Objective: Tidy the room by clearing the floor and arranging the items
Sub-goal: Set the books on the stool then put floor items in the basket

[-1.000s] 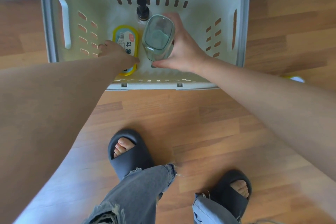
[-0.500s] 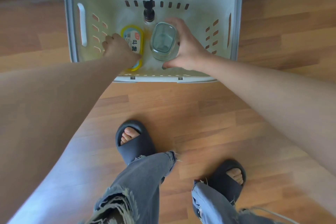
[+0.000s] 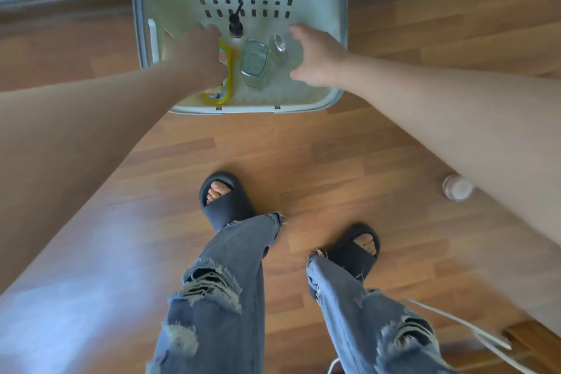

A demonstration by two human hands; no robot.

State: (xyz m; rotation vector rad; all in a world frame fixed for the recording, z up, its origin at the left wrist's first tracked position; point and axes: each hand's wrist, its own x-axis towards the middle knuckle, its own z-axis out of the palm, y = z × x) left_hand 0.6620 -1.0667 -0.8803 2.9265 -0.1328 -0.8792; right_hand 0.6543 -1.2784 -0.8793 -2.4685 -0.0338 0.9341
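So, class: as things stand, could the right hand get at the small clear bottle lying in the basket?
Probably yes. The right hand hangs open inside the basket, right beside the small clear bottle; nothing sits between them. The green-capped jar stands on the bottle's other side.

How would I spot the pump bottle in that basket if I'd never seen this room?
Find the pale plastic basket on the wooden floor, ahead of the person's feet. Inside, between the left hand and right hand, several containers stand in a row. The pump bottle is farthest back, the only one with a black pump top and thin spout.
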